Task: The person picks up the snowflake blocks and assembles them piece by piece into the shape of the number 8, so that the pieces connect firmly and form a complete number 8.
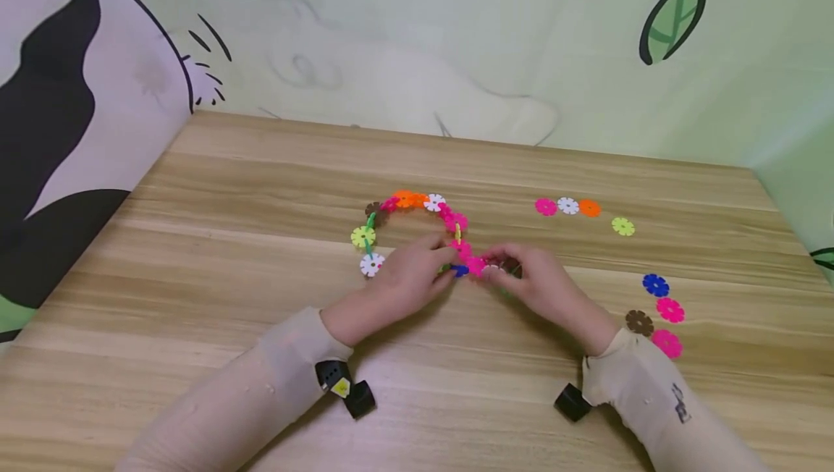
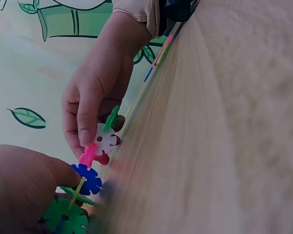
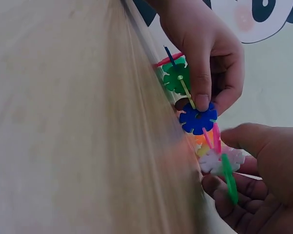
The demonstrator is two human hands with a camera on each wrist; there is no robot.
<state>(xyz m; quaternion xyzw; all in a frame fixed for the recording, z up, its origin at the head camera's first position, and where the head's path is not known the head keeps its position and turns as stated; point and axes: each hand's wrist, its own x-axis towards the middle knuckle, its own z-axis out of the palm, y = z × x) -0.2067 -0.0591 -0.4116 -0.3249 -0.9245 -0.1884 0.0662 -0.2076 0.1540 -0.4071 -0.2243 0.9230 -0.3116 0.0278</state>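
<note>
Chain (image 1: 417, 222) arcs leftward from both hands (image 1: 478, 276).

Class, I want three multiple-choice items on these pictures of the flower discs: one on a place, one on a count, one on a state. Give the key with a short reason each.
1. Where do the loose discs lie?
A. right of the hands
B. left of the hands
C. on the sleeves

2. How many loose discs are there?
A. three
B. eight
C. twelve

3. What are the hands doing?
A. resting flat
B. pinching the chain
C. pointing at the wall

Key:
1 A: the loose discs lie on the table, right of the hands.
2 B: four sit in a far row and four nearer, by the right sleeve.
3 B: the left hand and the right hand each have a grip on the chain where its end meets.
</note>
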